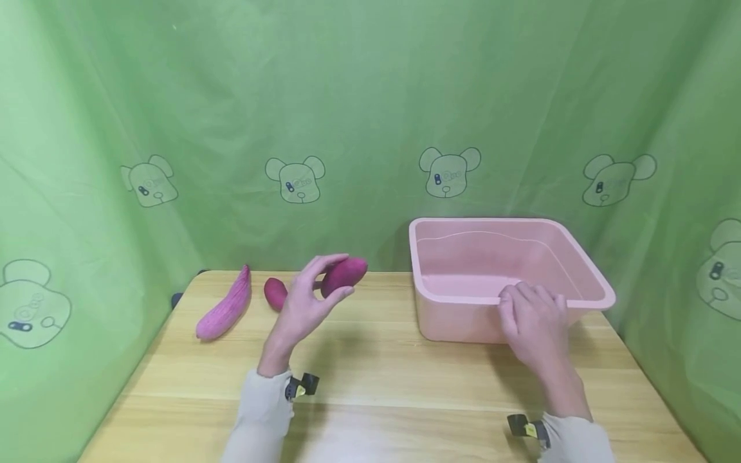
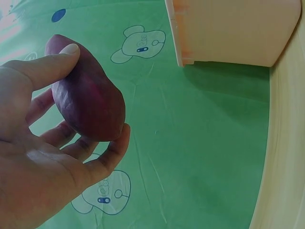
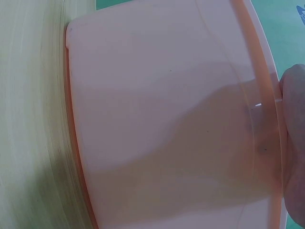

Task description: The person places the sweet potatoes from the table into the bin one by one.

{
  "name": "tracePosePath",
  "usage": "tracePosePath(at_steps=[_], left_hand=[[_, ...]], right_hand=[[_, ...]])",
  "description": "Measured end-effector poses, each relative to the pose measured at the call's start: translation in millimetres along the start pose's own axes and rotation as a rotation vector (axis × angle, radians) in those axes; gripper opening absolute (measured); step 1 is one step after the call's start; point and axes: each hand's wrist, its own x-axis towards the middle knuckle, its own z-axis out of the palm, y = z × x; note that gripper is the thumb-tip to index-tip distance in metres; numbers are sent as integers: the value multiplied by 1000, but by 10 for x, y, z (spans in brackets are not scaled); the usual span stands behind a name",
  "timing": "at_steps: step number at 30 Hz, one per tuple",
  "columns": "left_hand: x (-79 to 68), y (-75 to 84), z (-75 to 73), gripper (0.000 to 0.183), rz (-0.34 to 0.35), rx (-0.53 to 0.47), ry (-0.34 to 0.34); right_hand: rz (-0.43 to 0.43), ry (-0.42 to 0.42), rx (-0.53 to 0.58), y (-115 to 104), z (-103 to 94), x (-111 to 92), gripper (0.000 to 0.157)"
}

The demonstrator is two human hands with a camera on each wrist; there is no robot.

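My left hand (image 1: 302, 302) holds a purple sweet potato (image 1: 345, 275) above the table, thumb on one side and fingers on the other. In the left wrist view, the sweet potato (image 2: 90, 95) is tilted, with fingertips curled beneath it. My right hand (image 1: 535, 325) grips the near rim of a pink plastic basin (image 1: 457, 321), fingers bent over the edge. The right wrist view shows the basin's outer wall (image 3: 157, 105) and part of that hand at the rim. Left of the left hand lies a second small purple sweet potato (image 1: 275, 294), partly hidden by the hand.
A long, ridged, pinkish-purple vegetable (image 1: 226, 310) lies at the table's left. The wooden table (image 1: 393, 399) stands against a green curtain (image 1: 370, 96) printed with bear faces, which also runs along both sides. Each wrist carries a small camera.
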Motion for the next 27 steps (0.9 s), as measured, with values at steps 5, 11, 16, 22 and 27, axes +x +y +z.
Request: tracePosePath(at_steps=[5,11,16,22,27], left_hand=[[1,35,25,52,6,-10,-6],[51,-272,105,55,17,-12,-12],[83,-350,145,54,43,-13,-20],[122,-345,217,55,60,-3,-35],[160,-330,278,56,81,-13,-51]], right_hand=[[3,-14,5,0,-5,12,27],[18,-26,5,-15,-15,19,27],[24,-31,3,-16,-20,17,27],[25,-26,-1,-18,-25,3,27],[16,-9,-1,-23,-24,-9,27]])
